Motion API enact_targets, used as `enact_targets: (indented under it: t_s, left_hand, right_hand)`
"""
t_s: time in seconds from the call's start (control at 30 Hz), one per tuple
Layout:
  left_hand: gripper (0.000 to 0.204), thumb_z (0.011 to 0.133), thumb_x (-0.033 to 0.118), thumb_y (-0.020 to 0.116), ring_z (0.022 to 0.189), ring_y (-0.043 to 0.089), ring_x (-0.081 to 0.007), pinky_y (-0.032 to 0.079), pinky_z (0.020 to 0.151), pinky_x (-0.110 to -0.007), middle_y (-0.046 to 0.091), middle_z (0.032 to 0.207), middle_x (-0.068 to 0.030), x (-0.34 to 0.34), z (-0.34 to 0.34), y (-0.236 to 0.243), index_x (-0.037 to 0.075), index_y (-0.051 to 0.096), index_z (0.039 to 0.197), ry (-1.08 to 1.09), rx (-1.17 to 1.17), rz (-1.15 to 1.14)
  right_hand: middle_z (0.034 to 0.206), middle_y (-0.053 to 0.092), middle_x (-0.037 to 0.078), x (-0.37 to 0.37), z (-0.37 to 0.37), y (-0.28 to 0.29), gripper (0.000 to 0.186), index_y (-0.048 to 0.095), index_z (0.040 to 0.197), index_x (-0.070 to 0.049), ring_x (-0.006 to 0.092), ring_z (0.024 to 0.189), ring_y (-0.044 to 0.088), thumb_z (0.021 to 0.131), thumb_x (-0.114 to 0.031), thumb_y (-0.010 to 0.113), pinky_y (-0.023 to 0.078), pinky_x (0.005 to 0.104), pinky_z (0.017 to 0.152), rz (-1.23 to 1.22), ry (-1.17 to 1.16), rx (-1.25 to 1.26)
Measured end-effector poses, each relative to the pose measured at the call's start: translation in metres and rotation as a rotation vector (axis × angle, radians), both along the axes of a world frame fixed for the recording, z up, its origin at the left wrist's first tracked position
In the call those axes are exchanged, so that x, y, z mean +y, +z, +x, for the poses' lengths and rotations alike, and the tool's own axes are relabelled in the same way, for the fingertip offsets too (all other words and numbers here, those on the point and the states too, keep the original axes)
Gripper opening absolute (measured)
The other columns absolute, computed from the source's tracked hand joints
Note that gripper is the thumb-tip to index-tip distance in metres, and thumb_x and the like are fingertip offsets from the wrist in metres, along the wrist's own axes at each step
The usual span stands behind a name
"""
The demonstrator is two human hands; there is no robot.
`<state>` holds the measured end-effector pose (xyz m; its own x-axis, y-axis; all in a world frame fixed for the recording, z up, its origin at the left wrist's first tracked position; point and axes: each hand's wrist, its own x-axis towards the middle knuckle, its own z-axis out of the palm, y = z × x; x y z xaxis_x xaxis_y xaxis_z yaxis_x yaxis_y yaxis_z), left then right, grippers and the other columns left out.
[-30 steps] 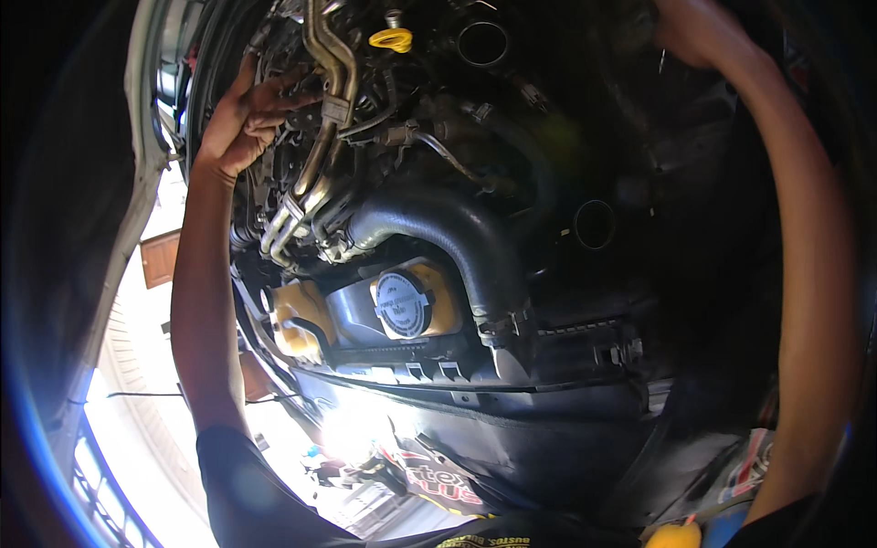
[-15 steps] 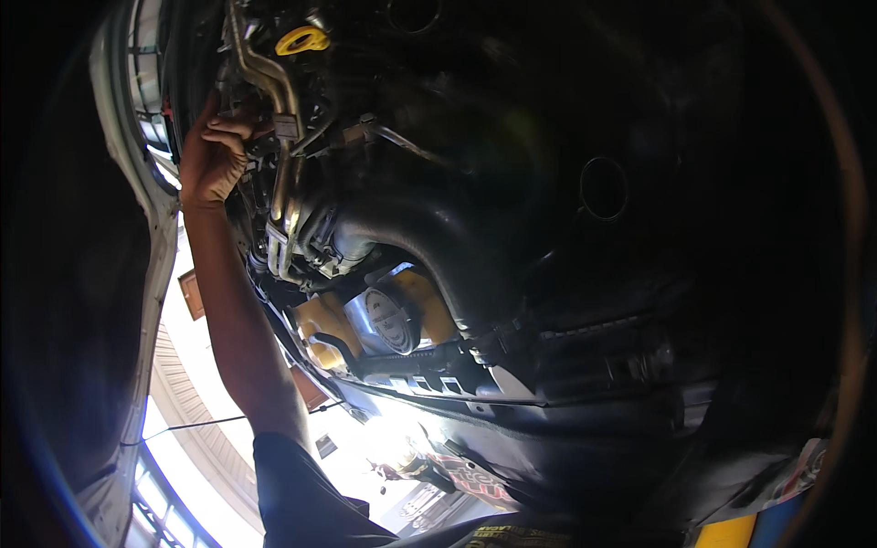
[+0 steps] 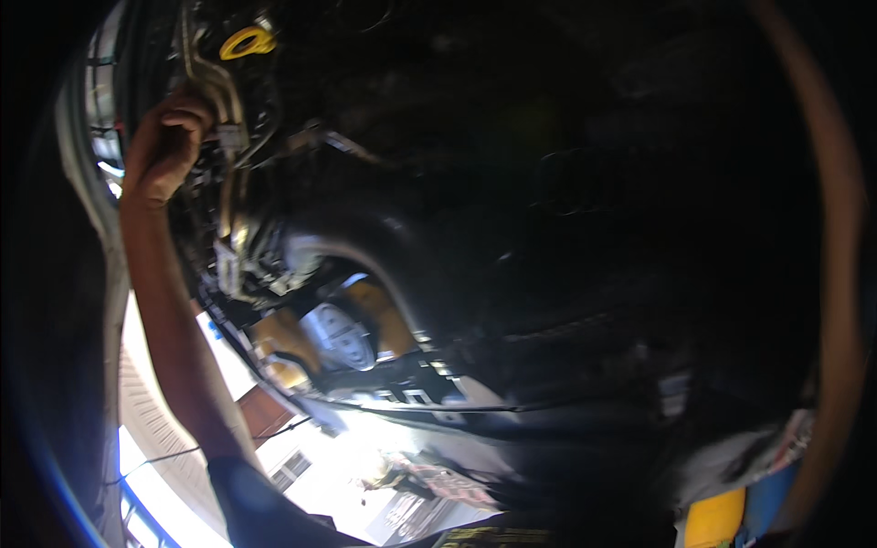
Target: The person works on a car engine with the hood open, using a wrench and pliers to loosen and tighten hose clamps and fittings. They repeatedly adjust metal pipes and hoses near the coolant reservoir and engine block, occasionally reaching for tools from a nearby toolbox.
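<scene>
The left hand point(image 3: 164, 151) is reaching up into a car's engine bay, its forearm point(image 3: 174, 329) rising from the lower left of the view. Its fingers point(image 3: 187, 117) are curling together against a pale metal pipe point(image 3: 215, 87) that is running down the left side of the bay; whether they are fully clamping it or only pressing on it, I cannot tell (the picture is blurring there). Just above and to the right of the hand, a yellow ring-shaped handle point(image 3: 247, 41) is sticking out, near the pipe but apart from the fingers.

The right arm point(image 3: 836, 274) is arching along the right rim of the view, and its hand is lying out of sight, so the state of its fingers is not showing.

Below the left hand, a thick black intake duct point(image 3: 384, 247) is curving across the bay, and under it a round grey cap point(image 3: 338, 336) is sitting on a yellowish tank point(image 3: 384, 315). Most of the bay to the right is lying in deep shadow.
</scene>
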<state>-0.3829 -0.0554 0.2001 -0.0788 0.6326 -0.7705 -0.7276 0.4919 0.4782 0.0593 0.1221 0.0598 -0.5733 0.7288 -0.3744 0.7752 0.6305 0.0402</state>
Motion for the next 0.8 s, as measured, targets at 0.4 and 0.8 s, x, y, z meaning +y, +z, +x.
enact_targets:
  t_s: [0.4,0.8]
  left_hand:
    - [0.031,0.113,0.015,0.049,0.097,0.07,-0.0239,0.067,0.08,-0.03,0.067,0.11,-0.0209,-0.01,0.004,-0.018,-0.012,0.058,0.124,-0.158,0.162,0.006]
    - [0.048,0.108,0.031,0.059,0.105,0.075,-0.0294,0.061,0.089,-0.038,0.072,0.123,-0.0214,-0.067,0.047,0.027,-0.006,0.057,0.139,-0.269,1.433,0.164]
  right_hand:
    - [0.111,0.076,0.027,-0.003,-0.002,-0.002,0.024,0.08,0.103,0.003,0.0396,0.109,0.075,0.082,-0.007,0.073,0.061,0.0485,0.086,-0.09,-0.144,0.109]
    - [0.09,0.075,0.025,0.007,0.023,-0.024,0.022,0.073,0.101,0.006,0.0419,0.087,0.074,0.08,-0.001,0.073,0.058,0.0481,0.077,0.051,0.002,0.677]
